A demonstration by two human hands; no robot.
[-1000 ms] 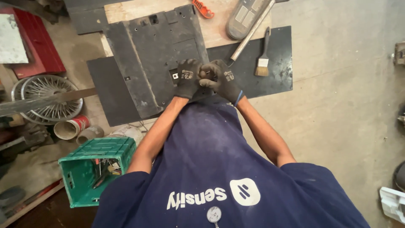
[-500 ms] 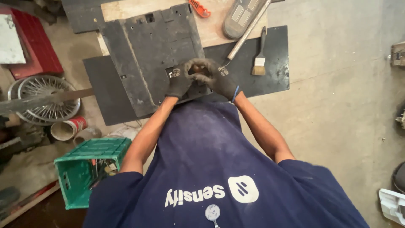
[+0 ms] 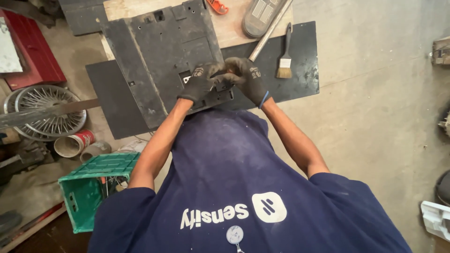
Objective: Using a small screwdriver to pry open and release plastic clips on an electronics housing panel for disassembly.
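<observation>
Both my hands wear dark gloves and meet at the near edge of a dark metal plate (image 3: pixel 159 51) that lies on a wooden board. My left hand (image 3: pixel 199 83) rests on the plate with its fingers curled beside a small cut-out. My right hand (image 3: pixel 246 75) is closed right next to it, fingertips touching the left hand's. Between them they pinch a small part at the plate's edge, which the gloves mostly hide.
A metal rod (image 3: pixel 269 30) and a paintbrush (image 3: pixel 284 58) lie just beyond my right hand on a black sheet (image 3: pixel 300 79). An orange-handled tool (image 3: pixel 218 6) and a grey oval device (image 3: pixel 260 16) lie farther off. A green crate (image 3: pixel 89 192), cans (image 3: pixel 72 144) and a spoked wheel (image 3: pixel 44 110) stand to the left.
My hands stay at the same spot on the plate's edge. They pressed close together half a second ago and now sit slightly apart, fingers still working the small part.
</observation>
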